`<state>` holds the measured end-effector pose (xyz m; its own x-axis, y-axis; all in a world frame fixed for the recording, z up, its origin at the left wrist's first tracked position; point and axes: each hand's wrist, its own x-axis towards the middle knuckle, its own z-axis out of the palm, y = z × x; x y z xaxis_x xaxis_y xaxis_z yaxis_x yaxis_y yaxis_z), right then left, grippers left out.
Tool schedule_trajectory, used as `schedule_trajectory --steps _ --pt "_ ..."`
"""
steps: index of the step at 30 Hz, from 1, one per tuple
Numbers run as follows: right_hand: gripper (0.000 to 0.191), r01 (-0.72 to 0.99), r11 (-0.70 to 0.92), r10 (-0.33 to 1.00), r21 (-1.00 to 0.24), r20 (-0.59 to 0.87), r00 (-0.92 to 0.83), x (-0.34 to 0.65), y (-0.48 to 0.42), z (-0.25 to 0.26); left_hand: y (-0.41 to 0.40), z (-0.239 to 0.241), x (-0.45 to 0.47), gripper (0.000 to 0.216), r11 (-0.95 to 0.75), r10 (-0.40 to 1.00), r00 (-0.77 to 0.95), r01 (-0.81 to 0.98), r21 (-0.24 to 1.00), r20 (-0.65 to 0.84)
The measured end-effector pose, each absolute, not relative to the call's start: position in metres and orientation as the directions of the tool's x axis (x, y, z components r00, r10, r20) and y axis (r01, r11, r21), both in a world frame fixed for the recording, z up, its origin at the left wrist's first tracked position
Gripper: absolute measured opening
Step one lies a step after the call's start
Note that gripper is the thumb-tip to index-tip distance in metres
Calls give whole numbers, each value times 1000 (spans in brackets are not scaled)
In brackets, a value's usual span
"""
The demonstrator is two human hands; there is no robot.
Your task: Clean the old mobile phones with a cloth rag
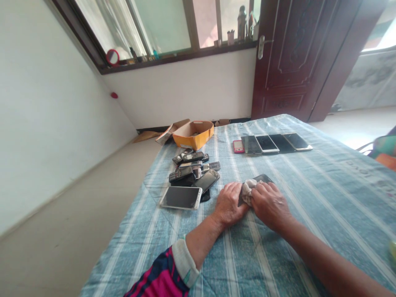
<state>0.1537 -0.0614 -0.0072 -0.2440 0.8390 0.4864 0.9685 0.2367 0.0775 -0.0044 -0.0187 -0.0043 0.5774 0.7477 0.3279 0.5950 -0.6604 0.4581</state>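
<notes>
A dark smartphone (262,179) lies on the striped blue cloth in front of me. My left hand (228,203) is closed on its near left edge, holding it down. My right hand (269,203) is closed on a crumpled white cloth (247,189) pressed against the phone's screen. Both hands touch each other over the phone's near end, which they hide.
A pile of old keypad phones and smartphones (192,173) lies to the left, with a white-framed smartphone (181,197) at its near side. A row of several smartphones (272,143) lies further back. An orange cardboard box (194,134) sits at the table's far edge (235,123).
</notes>
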Motion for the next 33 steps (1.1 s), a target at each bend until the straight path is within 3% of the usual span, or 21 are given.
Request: schedule_trajectory --steps 10,23,33 --pt "18 994 66 879 90 466 -100 172 -56 -4 -18 -8 -6 55 -664 745 580 601 444 329" --pt "17 965 230 845 124 466 -261 149 -69 -5 -18 -8 -6 45 -664 744 586 598 449 321" --pt "18 985 127 872 114 460 -166 152 -71 3 -18 -8 -5 49 -655 753 576 610 446 319"
